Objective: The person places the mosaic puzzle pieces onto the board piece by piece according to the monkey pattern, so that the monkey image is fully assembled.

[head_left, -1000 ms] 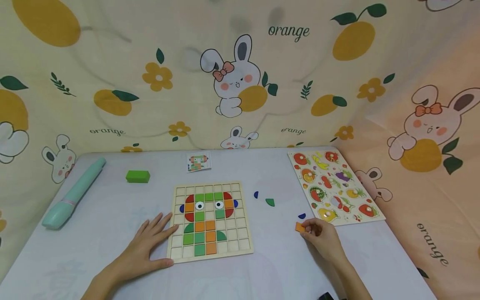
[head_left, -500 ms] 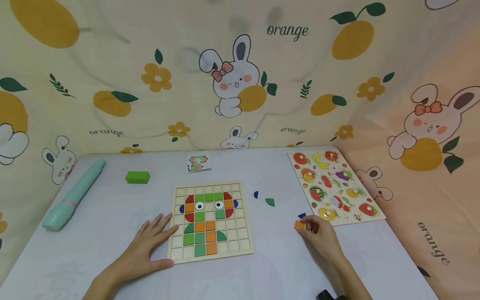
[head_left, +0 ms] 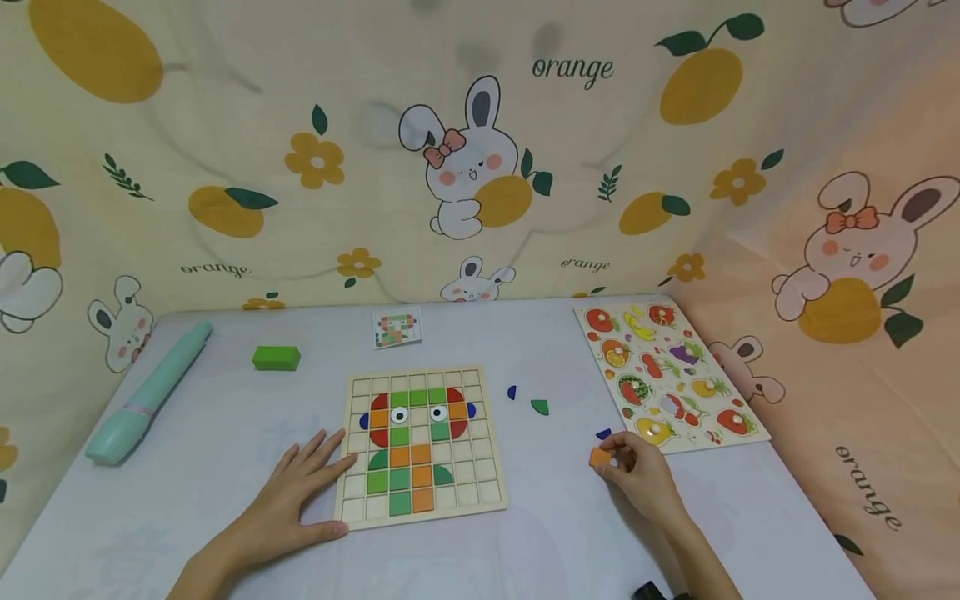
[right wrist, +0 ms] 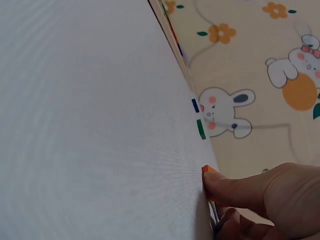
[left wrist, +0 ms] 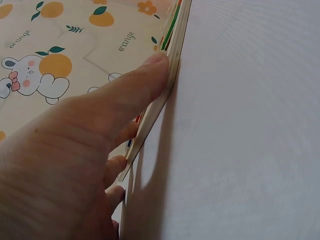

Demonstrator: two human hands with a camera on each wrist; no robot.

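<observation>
A wooden grid board [head_left: 467, 471] lies mid-table in the head view, its cells partly filled with red, green, orange and blue tiles and two round eye pieces [head_left: 400, 414]. At its left edge my left hand [head_left: 281, 500] rests with fingers spread, thumb and fingertips touching the rim [left wrist: 172, 70]. Right of the board, my right hand [head_left: 647, 479] pinches an orange square tile [head_left: 599, 457] between thumb and fingers, low over the table. Just behind that tile is a blue half-round piece [head_left: 603, 433], partly covered by the fingers.
Between board and right hand lie a blue half-round piece [head_left: 512, 392] and a green quarter-round piece [head_left: 540, 407]. A fruit puzzle board [head_left: 637, 333] occupies the back right. Farther back are a picture card [head_left: 397, 327], a green block [head_left: 276, 358] and a mint-coloured tapered object [head_left: 153, 392].
The orange tile has turned slightly in the right fingers and shows more of its face. My left hand stays at the board's edge. The head view has shifted a little.
</observation>
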